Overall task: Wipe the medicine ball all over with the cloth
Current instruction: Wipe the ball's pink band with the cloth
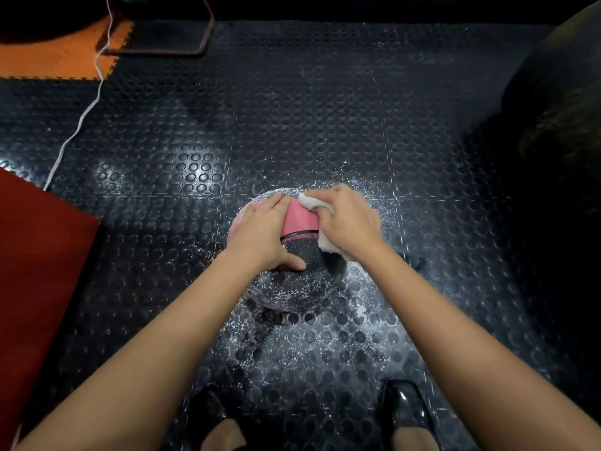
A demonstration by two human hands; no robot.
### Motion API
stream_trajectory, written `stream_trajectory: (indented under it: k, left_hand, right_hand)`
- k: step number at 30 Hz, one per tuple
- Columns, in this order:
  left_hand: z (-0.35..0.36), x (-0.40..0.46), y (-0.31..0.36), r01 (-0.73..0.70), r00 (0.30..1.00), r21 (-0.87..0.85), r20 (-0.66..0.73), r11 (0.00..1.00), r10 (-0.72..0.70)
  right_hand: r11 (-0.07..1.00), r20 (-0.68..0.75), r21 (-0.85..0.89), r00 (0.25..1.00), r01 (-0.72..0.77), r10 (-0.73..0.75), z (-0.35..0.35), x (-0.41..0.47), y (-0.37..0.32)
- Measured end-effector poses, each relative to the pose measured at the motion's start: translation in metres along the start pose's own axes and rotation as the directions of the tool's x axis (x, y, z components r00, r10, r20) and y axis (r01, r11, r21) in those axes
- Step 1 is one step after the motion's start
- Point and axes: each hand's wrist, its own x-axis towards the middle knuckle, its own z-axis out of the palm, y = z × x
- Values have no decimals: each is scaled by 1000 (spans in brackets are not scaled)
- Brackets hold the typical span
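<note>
Studded floor (292, 109), hands (265, 229) steadying medicine ball (299, 278), cloth (312, 201) pressed

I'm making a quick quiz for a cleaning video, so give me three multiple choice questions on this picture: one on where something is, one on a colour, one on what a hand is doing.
1. Where does the medicine ball sit?
A. On the studded black floor
B. On the red mat
C. On the orange tile

2. What colour is the band on the ball between the hands?
A. Green
B. Pink
C. Yellow

3. What is the right hand doing?
A. Hanging idle
B. Pressing the white cloth on the ball
C. Holding the white cord

Answers: 1 A, the studded floor shows all round the ball. 2 B, a pink band shows between the left hand and the right. 3 B, cloth pokes out from under the right hand, on the ball.
</note>
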Motion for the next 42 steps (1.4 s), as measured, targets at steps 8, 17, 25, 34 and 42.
stream_trajectory:
  k: [8,17,25,34,42]
  left_hand:
    - [2,-2,10,6,1000,3,7,1000,-6]
    - [-1,-7,6,11,1000,-19,3,1000,-11]
    - [-7,-10,-2,12,1000,-38,-5,999,-13]
    - [-12,-5,-1,-1,1000,-35,8,999,1]
    - [-13,-3,1,12,1000,-46,6,999,-12]
  right_hand:
    - [1000,28,-6,1000,1,-1,-7,3,-4]
    - [986,101,97,987,-137,127,-6,5,20]
    - [888,194,387,963,-250,186,7,3,30]
    - [997,-31,66,999,42,-40,8,-13,1]
    - [948,-62,280,983,-151,175,19,-21,20]
